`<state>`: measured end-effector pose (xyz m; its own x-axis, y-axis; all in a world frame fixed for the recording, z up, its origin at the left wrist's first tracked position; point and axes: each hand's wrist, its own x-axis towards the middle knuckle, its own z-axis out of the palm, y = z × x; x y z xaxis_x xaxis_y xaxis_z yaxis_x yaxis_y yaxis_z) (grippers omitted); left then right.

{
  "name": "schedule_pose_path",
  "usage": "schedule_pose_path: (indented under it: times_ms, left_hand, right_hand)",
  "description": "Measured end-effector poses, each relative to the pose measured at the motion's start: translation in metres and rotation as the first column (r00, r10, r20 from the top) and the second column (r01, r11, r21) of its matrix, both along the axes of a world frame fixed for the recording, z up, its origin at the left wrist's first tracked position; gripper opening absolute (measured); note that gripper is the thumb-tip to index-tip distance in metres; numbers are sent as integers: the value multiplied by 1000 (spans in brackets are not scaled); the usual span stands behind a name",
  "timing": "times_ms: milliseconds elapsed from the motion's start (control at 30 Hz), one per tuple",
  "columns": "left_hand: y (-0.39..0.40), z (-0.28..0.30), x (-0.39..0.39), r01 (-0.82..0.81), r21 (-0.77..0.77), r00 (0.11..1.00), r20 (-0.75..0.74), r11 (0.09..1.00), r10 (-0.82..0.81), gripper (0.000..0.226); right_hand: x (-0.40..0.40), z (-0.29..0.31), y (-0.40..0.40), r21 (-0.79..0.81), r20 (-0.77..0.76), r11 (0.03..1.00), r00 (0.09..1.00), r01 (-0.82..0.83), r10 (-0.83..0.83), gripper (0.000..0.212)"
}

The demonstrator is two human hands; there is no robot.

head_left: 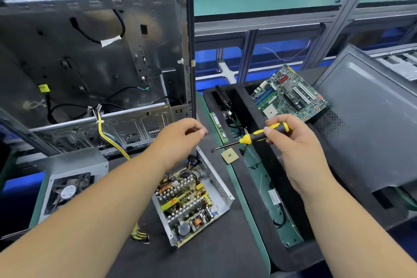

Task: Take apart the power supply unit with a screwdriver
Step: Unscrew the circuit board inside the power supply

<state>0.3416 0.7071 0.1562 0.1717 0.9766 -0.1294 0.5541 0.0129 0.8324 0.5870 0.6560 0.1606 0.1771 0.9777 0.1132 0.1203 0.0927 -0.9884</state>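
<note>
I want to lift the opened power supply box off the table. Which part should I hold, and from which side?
Grip the bare perforated metal wall of the power supply box from its right. The top is open and the circuit board is exposed, so probably avoid reaching in from above.

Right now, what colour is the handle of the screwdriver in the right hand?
Black and yellow: the screwdriver handle, gripped by the right hand, shows best in the head view.

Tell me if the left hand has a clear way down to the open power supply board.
Probably yes. The left hand hovers just above the power supply, whose cover is off, so the board lies exposed. Nothing sits between them; the screwdriver in the right hand points off to the side.
</note>
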Motion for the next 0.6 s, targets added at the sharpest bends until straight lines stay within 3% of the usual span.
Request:
schedule_pose_path:
  times_ms: [100,233,367,600]
  left_hand:
    - [-13,10,16,103,-77,994,56,992,-99,16]
    - [-22,12,33,112,-151,993,58,982,-104,13]
    - [-27,10,49,95,-112,993,76,989,-86,6]
    - [-32,-3,95,43,-42,992,-119,998,-48,6]
  right_hand:
    - [9,4,-1,15,-39,1000,999,7,-7,9]
    - [25,6,-3,19,-79,1000,997,10,-9,8]
    - [43,4,-4,-1,-92,1000,996,5,-5,9]
    - [88,-1,-15,-14,-20,995,995,97,-97,11]
